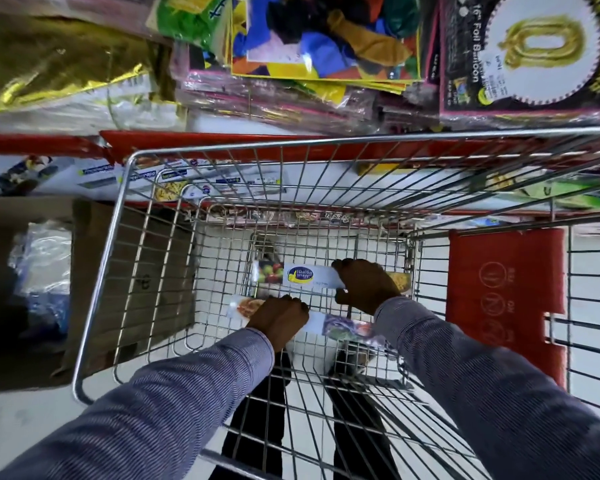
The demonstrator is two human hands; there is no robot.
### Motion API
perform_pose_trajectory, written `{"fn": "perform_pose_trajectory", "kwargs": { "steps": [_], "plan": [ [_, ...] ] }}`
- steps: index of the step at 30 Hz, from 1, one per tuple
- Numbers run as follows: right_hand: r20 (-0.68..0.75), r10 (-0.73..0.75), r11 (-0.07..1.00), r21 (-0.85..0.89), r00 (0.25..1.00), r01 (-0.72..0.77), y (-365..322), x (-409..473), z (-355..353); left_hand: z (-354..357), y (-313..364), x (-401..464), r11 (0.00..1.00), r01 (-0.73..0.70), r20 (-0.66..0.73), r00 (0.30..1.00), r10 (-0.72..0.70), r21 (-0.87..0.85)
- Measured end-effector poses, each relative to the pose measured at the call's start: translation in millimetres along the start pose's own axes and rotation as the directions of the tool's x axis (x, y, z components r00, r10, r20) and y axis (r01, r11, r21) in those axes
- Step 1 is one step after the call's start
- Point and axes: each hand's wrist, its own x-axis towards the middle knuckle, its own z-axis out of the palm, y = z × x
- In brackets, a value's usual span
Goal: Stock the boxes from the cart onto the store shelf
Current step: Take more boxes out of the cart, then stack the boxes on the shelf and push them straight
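Both my arms reach down into a wire shopping cart point(125, 209). My right hand point(368, 285) is shut on a long white box point(305, 277) with a blue and yellow logo and fruit pictures, lying near the cart's bottom. My left hand point(279, 318) is shut on a second long white box point(340, 327) with food pictures, closer to me. Past the cart's far rim, the store shelf point(66, 174) holds similar white boxes lying in a row behind a red edge strip.
Above the boxed shelf, an upper shelf carries balloon packs point(326, 39), a foil balloon pack point(534, 53) and gold foil bags point(59, 64). An open cardboard carton point(90, 292) with plastic-wrapped goods stands left of the cart. The cart's red child-seat flap point(503, 296) is at right.
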Motion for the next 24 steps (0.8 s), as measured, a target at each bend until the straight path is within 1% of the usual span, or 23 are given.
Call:
{"fn": "perform_pose_trajectory", "kwargs": {
  "steps": [1,3,7,9,11,13,14,15,16,17,18,19,21,22,24],
  "plan": [
    [-0.007,0.0,1.0,0.006,1.0,0.0,0.5,-1.9,-5.6,-5.5,-0.1,-2.0,0.999,0.016,-0.003,1.0,-0.016,-0.028],
    [-0.051,-0.02,1.0,-0.006,0.999,0.02,0.5,-13.5,-21.9,-15.3,-0.7,-10.1,0.996,0.026,-0.052,0.998,-0.031,-0.083],
    [-0.169,-0.104,0.994,-0.053,0.98,0.096,-7.4,-38.6,-67.8,-51.1,-7.4,-38.7,0.978,0.01,-0.164,0.985,-0.045,-0.208],
    [-0.219,-0.165,0.982,-0.126,0.962,0.14,-16.1,-57.1,-97.7,-77.4,-7.5,-61.8,0.981,-0.032,-0.279,0.96,-0.024,-0.192],
    [-0.275,-0.215,0.967,-0.194,0.937,0.165,-24.1,-73.8,-128.1,-107.5,-8.1,-85.5,0.981,-0.047,-0.339,0.94,-0.021,-0.191],
    [-0.317,-0.283,0.948,-0.233,0.905,0.215,-38.1,-92.2,-173.3,-141.7,-8.9,-103.8,0.982,-0.065,-0.438,0.899,-0.018,-0.176],
    [-0.322,-0.29,0.948,-0.226,0.901,0.224,-43.1,-97.7,-177.2,-144.4,-5.7,-111.8,0.984,-0.047,-0.458,0.888,-0.037,-0.17],
    [-0.374,-0.304,0.938,-0.278,0.876,0.207,-57.3,-126.9,-221.2,-186.5,-1.3,-139.7,0.993,-0.025,-0.523,0.852,-0.037,-0.111],
    [-0.374,-0.289,0.943,-0.269,0.881,0.195,-64.9,-137.9,-236.0,-197.9,1.1,-149.9,0.994,-0.013,-0.569,0.821,-0.051,-0.108],
    [-0.394,-0.307,0.933,-0.305,0.866,0.191,-71.5,-146.0,-258.8,-215.0,0.3,-156.1,0.996,0.008,-0.602,0.796,-0.062,-0.091],
    [-0.402,-0.338,0.916,-0.347,0.851,0.201,-79.4,-157.7,-278.2,-231.0,1.4,-165.7,0.996,-0.002,-0.611,0.79,-0.051,-0.085],
    [-0.41,-0.333,0.91,-0.376,0.849,0.175,-86.0,-172.0,-297.7,-249.3,3.3,-179.1,0.996,0.011,-0.638,0.767,-0.063,-0.086],
    [-0.447,-0.324,0.906,-0.4,0.834,0.138,-98.1,-200.5,-335.3,-282.9,9.3,-204.0,0.998,0.017,-0.694,0.718,-0.054,-0.06],
    [-0.46,-0.316,0.91,-0.395,0.83,0.127,-103.8,-213.1,-352.4,-297.2,12.6,-214.0,0.999,0.042,-0.714,0.698,-0.053,-0.033],
    [-0.5,-0.333,0.899,-0.425,0.8,0.108,-114.1,-239.2,-388.1,-329.7,18.8,-235.5,0.997,0.075,-0.742,0.666,-0.069,-0.025]
  ]
}}
